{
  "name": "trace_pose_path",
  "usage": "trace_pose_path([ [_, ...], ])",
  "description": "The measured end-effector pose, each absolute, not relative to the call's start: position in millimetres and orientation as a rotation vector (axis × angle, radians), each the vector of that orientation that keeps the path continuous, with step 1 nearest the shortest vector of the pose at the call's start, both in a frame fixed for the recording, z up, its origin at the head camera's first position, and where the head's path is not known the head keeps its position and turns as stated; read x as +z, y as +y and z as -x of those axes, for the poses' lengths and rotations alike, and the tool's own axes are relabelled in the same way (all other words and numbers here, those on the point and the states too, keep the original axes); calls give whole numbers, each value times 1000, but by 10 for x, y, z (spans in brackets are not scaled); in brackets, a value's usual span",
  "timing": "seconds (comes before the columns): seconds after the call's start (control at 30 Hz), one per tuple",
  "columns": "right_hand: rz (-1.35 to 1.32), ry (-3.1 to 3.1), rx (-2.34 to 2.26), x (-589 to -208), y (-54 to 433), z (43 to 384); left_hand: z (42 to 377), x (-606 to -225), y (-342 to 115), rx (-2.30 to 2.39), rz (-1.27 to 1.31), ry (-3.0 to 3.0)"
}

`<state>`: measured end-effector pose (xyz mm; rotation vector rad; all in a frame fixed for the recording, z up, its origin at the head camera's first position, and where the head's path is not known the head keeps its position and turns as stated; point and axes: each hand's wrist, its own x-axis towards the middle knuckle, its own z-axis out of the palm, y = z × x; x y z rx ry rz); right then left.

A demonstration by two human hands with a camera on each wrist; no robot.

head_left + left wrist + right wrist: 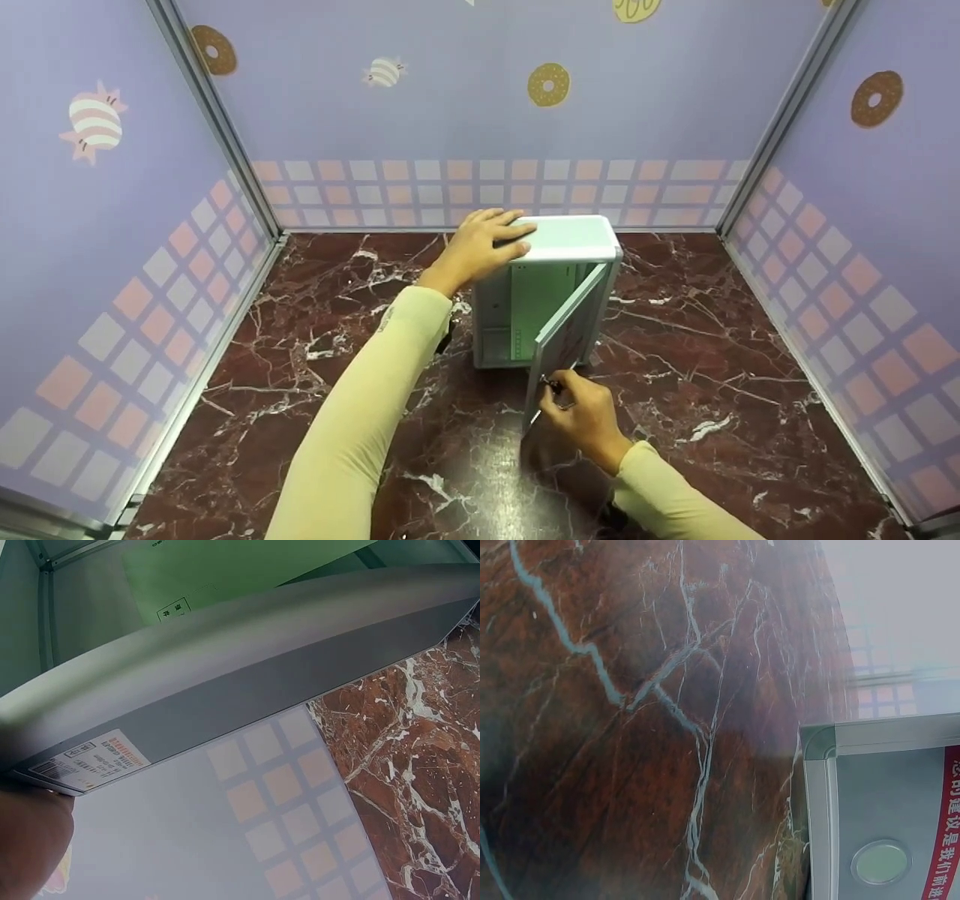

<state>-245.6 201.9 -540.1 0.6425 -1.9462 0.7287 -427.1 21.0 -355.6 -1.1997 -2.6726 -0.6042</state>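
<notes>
A silver-framed metal suggestion box (566,236) with pale green inner walls stands upright, its hinged door (566,315) swung out toward me. My left hand (484,244) rests on the top at the left end, fingers spread. In the left wrist view, part of this hand (34,840) shows beside a barcode label (90,761) on the box's edge. My right hand (589,416) pinches a small dark key (553,386) at the free edge of the door. A green sheet (525,315) is inside the box. The right hand is out of sight in its own wrist view.
The box stands on a dark red marbled tabletop (337,397). Purple panels (450,120) with printed sweets and squares close in the back and both sides. In the right wrist view, a red strip (946,825) with white characters and a round greenish disc (881,862) show.
</notes>
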Motion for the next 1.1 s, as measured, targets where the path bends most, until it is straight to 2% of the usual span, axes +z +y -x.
trace_pose_path([
  [1.1,-684,-1968,741,-5384,2251,2308,4256,-3550,201,-657,1200,-2672],
])
